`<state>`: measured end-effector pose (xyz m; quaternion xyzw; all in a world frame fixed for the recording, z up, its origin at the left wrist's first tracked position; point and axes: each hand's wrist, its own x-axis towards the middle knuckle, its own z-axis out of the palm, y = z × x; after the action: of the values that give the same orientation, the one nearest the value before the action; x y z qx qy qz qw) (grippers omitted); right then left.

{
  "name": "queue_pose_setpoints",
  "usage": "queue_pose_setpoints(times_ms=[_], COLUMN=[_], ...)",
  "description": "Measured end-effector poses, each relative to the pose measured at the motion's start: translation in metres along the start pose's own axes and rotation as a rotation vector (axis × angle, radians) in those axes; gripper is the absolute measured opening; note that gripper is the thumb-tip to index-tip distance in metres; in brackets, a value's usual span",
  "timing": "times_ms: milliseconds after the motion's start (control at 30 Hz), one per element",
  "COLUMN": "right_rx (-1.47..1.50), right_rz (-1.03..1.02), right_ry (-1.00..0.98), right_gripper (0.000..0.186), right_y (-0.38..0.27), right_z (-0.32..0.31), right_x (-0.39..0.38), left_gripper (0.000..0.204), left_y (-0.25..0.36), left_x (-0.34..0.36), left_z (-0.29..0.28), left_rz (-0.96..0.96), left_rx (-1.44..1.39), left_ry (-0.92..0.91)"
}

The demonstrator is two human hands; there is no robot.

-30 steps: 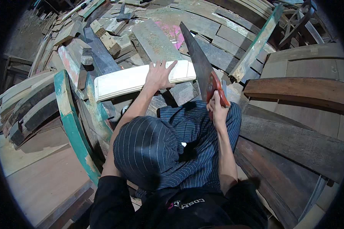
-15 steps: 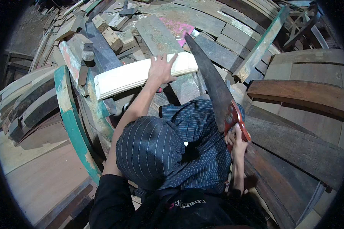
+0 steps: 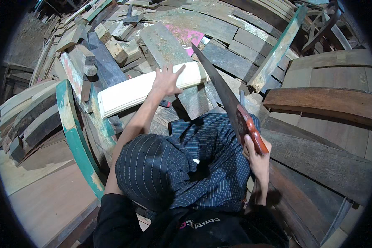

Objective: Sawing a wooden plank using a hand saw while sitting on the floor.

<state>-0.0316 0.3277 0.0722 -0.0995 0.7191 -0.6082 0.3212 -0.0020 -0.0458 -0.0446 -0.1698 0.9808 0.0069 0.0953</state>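
Saw drawn back, right hand gripping, left hand pressing white board

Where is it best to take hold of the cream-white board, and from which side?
Probably the cream-white board at its free left end, from above: it lies flat on the scrap pile, the left hand covers the right part, and the handsaw crosses its right end.

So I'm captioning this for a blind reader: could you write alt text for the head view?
Seen from above, a person's right hand grips the red handle of a handsaw whose blade meets a pale cream board. Their left hand presses the board flat with spread fingers. Painted and bare scrap planks are piled all around.
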Motion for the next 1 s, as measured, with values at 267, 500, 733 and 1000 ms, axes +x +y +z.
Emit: queue_pose_setpoints(times_ms=[267,500,733,1000], right_rx=[0.088,0.266,0.358,0.335], right_rz=[0.075,-0.069,-0.075,-0.062], right_ry=[0.09,0.04,0.131,0.118], right_gripper=[0.014,0.02,0.019,0.015], right_y=[-0.016,0.026,0.068,0.063], right_z=[-0.006,0.048,0.054,-0.007], right_x=[-0.05,0.062,0.075,-0.034], left_gripper=[0.109,0.108,0.109,0.11], left_y=[0.015,0.017,0.019,0.012], left_x=[-0.025,-0.027,-0.031,-0.019], left_z=[0.002,-0.003,0.0,-0.002], left_rz=[0.16,0.158,0.125,0.126], left_rx=[0.012,0.02,0.018,-0.03], left_ry=[0.088,0.055,0.009,0.021])
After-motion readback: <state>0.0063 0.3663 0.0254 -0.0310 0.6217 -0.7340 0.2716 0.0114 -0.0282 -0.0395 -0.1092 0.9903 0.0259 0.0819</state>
